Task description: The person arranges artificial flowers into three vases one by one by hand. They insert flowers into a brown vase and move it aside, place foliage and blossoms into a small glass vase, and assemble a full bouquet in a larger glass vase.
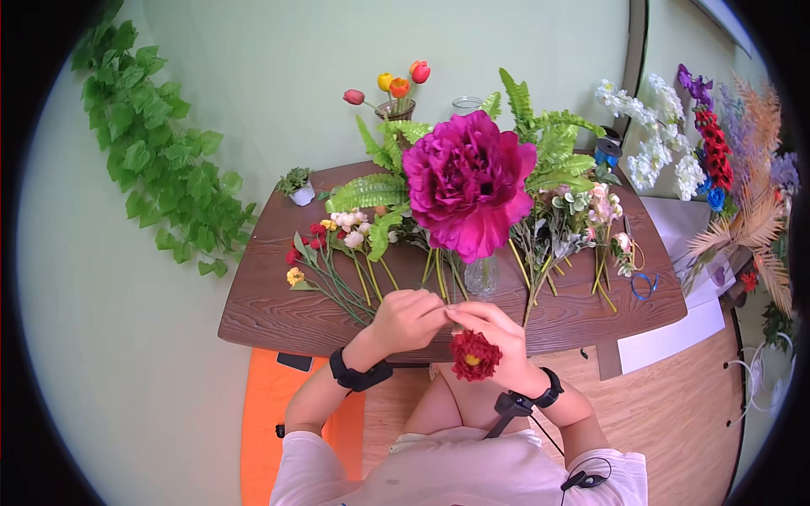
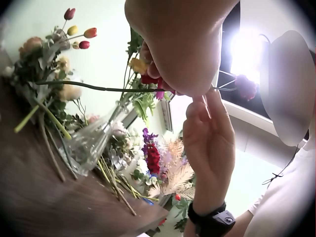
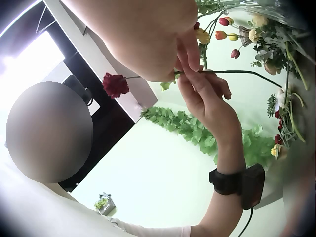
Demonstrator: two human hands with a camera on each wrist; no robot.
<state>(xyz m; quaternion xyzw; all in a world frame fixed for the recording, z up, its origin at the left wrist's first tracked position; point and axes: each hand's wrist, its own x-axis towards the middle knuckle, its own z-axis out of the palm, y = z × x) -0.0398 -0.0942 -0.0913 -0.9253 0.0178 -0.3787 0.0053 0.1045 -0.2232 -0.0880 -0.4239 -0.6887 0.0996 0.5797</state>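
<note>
A single red flower [image 1: 474,354] with ruffled petals and a yellow centre is held between both hands, above the table's front edge. Its long dark green stem [image 2: 113,90] runs from the fingers away toward the table, while the bloom [image 3: 115,85] points back toward the person's body. My left hand [image 1: 411,319] pinches the stem with its fingertips. Close beside it, my right hand [image 1: 498,337] pinches the same stem nearer the bloom. Just beyond the hands, a big magenta peony [image 1: 469,185] rises among fern leaves over a clear glass vase [image 1: 482,276].
On the brown wooden table [image 1: 278,312], red and yellow stems [image 1: 325,274] lie left and pink flowers [image 1: 603,207] right. Tulips [image 1: 399,87] and a small potted plant [image 1: 297,187] stand at the back. A blue loop [image 1: 644,287] lies near the right edge.
</note>
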